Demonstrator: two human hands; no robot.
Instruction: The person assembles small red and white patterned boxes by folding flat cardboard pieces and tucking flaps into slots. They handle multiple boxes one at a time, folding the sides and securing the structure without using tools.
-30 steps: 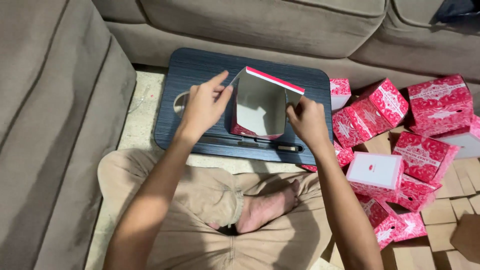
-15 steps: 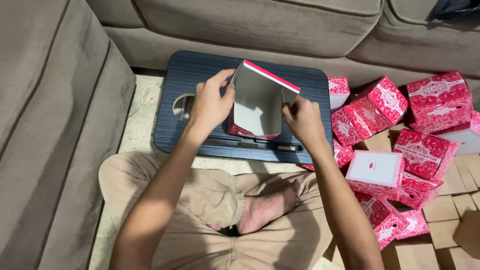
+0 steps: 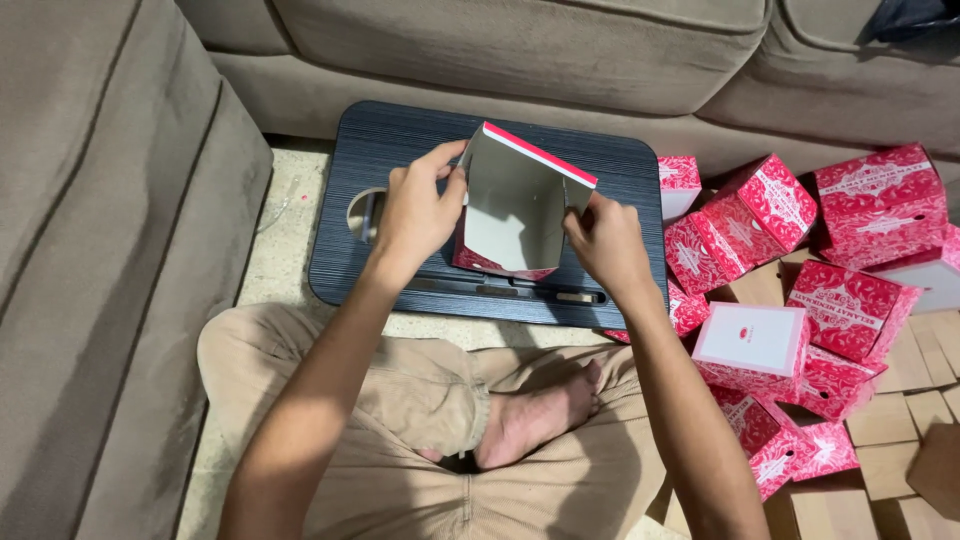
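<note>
Head view: since a second ago the red-and-white patterned cardboard box (image 3: pixel 515 205) has tipped its open mouth further toward the camera, showing a plain, empty interior. Both hands, left (image 3: pixel 418 212) and right (image 3: pixel 605 245), are closed on its side walls, holding it above the dark blue ribbed lap counter (image 3: pixel 400 150). Folded boxes of the same red pattern (image 3: pixel 800 250) lie heaped to the right on the floor, their contents hidden.

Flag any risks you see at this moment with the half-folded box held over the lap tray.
The open red-and-white box is gripped only at its side walls by the left hand and right hand; a hard squeeze could crease it. The finished boxes are piled loosely beside the right arm, so an elbow sweep might topple them.
</note>
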